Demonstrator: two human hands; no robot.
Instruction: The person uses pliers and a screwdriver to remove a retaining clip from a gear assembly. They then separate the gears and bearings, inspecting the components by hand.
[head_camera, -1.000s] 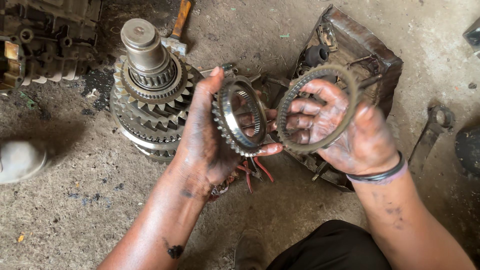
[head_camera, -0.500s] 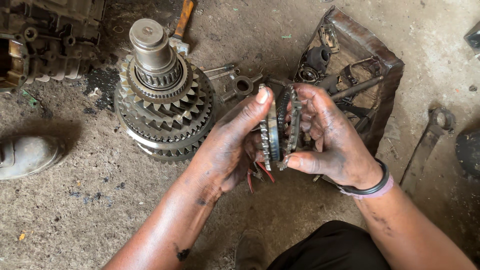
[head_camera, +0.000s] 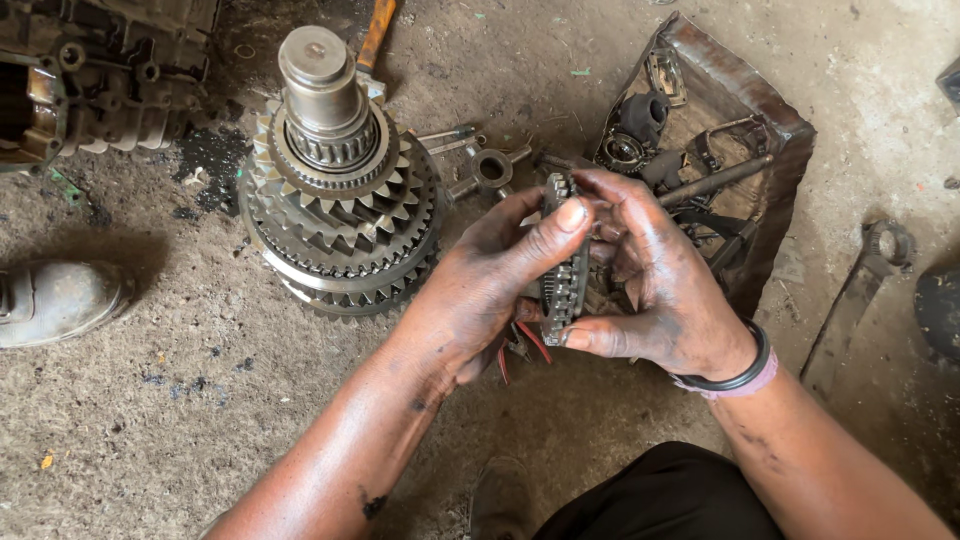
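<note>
My left hand (head_camera: 480, 290) and my right hand (head_camera: 655, 280) press a toothed gear hub and a ring gear (head_camera: 565, 275) together, edge-on to the camera, between both palms. My left thumb lies across the top of the joined rings and my right thumb supports them from below. Both hands are greasy. A tall stacked gear cluster on a shaft (head_camera: 335, 190) stands upright on the concrete floor just left of my left hand.
A rusty metal tray (head_camera: 775, 130) with small parts sits behind my right hand. A gearbox housing (head_camera: 90, 80) is at the top left, a shoe (head_camera: 55, 300) at the left edge, a wrench (head_camera: 860, 290) at the right, and an orange-handled tool (head_camera: 375, 35) behind the cluster.
A second ago each hand held one ring apart, faces toward the camera. They have since been brought together, turned edge-on and are now clamped between both hands.
</note>
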